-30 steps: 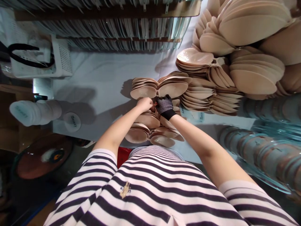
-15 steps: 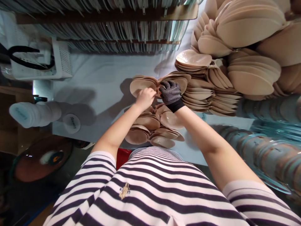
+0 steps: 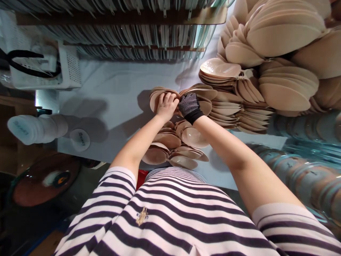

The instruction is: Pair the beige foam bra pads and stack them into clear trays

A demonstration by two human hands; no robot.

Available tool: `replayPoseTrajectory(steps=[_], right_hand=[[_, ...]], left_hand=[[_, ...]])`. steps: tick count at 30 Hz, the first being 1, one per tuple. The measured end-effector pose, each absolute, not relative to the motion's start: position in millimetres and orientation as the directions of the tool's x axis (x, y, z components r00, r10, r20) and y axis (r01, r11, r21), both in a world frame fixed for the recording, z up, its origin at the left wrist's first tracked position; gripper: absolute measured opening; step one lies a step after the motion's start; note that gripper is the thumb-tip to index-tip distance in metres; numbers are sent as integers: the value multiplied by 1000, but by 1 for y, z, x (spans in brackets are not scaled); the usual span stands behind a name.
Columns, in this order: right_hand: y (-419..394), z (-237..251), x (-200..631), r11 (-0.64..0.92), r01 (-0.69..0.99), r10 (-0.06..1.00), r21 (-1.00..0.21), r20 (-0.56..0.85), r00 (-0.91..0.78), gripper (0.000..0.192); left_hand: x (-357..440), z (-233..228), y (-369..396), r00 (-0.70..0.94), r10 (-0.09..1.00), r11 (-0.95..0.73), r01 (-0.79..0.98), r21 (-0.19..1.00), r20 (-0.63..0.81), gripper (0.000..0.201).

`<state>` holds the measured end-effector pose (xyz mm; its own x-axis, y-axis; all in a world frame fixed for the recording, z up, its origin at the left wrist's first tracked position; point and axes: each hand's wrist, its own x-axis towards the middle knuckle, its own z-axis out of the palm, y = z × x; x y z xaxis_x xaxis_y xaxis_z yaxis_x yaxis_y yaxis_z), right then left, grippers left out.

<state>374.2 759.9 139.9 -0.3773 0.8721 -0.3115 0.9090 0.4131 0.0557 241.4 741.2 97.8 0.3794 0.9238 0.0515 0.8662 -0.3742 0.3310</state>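
A stack of beige stick-on bra cups [image 3: 153, 102], joined in pairs at the centre, is under my two hands. My bare left hand [image 3: 167, 105] curls its fingers over the inner side of the left cups. In a dark dotted glove, my right hand [image 3: 188, 105] is closed at the centre join, its fingertips hidden, against the right cups [image 3: 206, 93]. Just below my hands lie further bra cups [image 3: 195, 137] in overlapping pairs, some with a shiny inner face.
Large piles of beige cups [image 3: 287, 83] rise on the right. Racks of thin upright sheets [image 3: 128, 35] line the back. A white basket [image 3: 73, 69], a stack of white round lids [image 3: 34, 128] and one loose lid [image 3: 80, 139] are on the left. Clear-edged round stacks [image 3: 301, 174] stand at the lower right.
My left hand has shifted slightly up and right, with its fingers now over the left cups. My right hand has moved slightly left, and both hands are closer together.
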Motion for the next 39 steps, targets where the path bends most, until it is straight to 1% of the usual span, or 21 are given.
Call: replayPoseTrajectory(steps=[4, 6, 8, 10, 11, 13, 15, 17, 20, 23, 26, 28, 30, 31, 32, 33, 35, 36, 37, 38, 39], right_hand=[[743, 140, 381, 492, 871, 817, -11, -340, -466, 40], [735, 139, 387, 524, 851, 792, -42, -345, -505, 38], [731, 136, 391, 528, 847, 784, -62, -347, -514, 36], [730, 132, 394, 507, 859, 784, -78, -372, -497, 34], [731, 130, 395, 491, 867, 785, -85, -389, -482, 33], [734, 126, 397, 457, 884, 787, -97, -419, -453, 33], [736, 124, 399, 428, 897, 792, -110, -432, -431, 33], [737, 122, 400, 408, 903, 796, -132, -432, -423, 33], [735, 120, 400, 367, 911, 804, -187, -429, -411, 32], [732, 115, 397, 249, 938, 845, -239, -420, -332, 31], [730, 109, 395, 131, 963, 881, -236, -418, -223, 33], [730, 108, 396, 141, 969, 871, -203, -440, -219, 33], [732, 112, 399, 216, 963, 838, -163, -474, -269, 34], [733, 115, 401, 256, 956, 831, -144, -472, -294, 35], [735, 120, 403, 288, 949, 840, -124, -443, -313, 36], [739, 125, 404, 309, 945, 863, -105, -386, -325, 36], [747, 135, 407, 331, 941, 914, -71, -224, -338, 37], [752, 140, 408, 348, 935, 922, -62, -160, -354, 36], [757, 143, 408, 364, 930, 921, -52, -125, -368, 37], [762, 145, 406, 375, 926, 919, -35, -117, -376, 37], [767, 146, 404, 380, 925, 917, -12, -131, -378, 37]], left_hand=[[237, 110, 733, 455, 891, -428, 842, 329, -6, 27], [235, 111, 728, 477, 875, -432, 848, 308, -86, 27], [234, 108, 725, 483, 850, -406, 856, 319, -213, 28], [233, 101, 726, 477, 815, -341, 854, 394, -328, 29], [232, 98, 728, 473, 802, -296, 845, 445, -364, 29], [231, 90, 731, 460, 796, -212, 821, 531, -394, 29], [230, 86, 733, 435, 806, -158, 811, 563, -400, 29], [231, 84, 732, 415, 817, -142, 817, 558, -400, 29], [233, 85, 729, 414, 825, -169, 830, 532, -385, 29], [239, 86, 725, 397, 832, -188, 858, 478, -387, 29], [245, 87, 725, 361, 836, -168, 885, 434, -412, 29], [247, 92, 726, 371, 804, -186, 899, 396, -464, 26], [245, 100, 729, 398, 743, -232, 908, 350, -539, 22], [243, 105, 731, 420, 718, -256, 901, 351, -556, 23], [240, 110, 734, 448, 710, -275, 887, 371, -544, 26], [236, 114, 736, 473, 729, -291, 868, 402, -495, 28], [232, 121, 743, 477, 825, -317, 835, 450, -303, 30], [231, 122, 747, 450, 872, -329, 829, 453, -191, 31], [231, 122, 750, 419, 903, -337, 831, 443, -97, 33], [232, 120, 754, 395, 918, -344, 835, 430, -34, 35], [235, 118, 757, 387, 922, -350, 838, 419, -2, 36]])
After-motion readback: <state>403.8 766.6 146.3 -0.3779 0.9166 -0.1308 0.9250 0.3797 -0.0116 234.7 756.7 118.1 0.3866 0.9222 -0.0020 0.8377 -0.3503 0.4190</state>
